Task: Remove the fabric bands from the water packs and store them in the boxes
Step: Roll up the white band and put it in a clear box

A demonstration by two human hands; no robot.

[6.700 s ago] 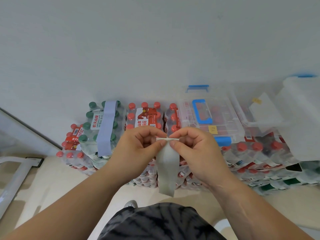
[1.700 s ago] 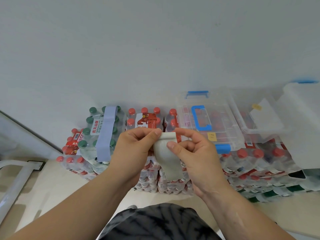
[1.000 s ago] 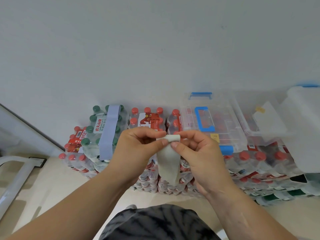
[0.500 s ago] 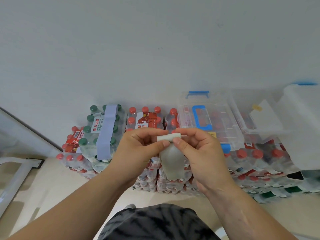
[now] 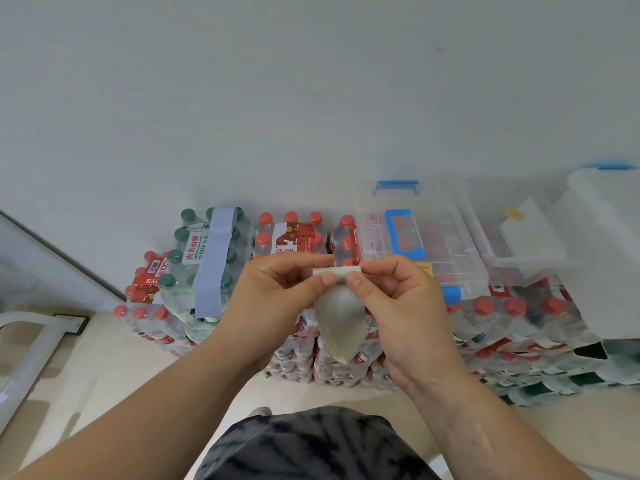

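Fabric band (image 5: 338, 317): pale, held mid-air in front of the stacked water packs (image 5: 294, 237). Left hand (image 5: 277, 292) and right hand (image 5: 398, 299) both pinch its rolled top edge; the rest hangs limp to a point. It looks light, soft and floppy. Best held at the roll, else it likely unwinds. Clear box (image 5: 446, 237) with a blue handle sits just behind, lid looks closed, so it needs opening first. Blue band (image 5: 213, 258) wraps the green-cap pack (image 5: 180, 282), not yet removed.
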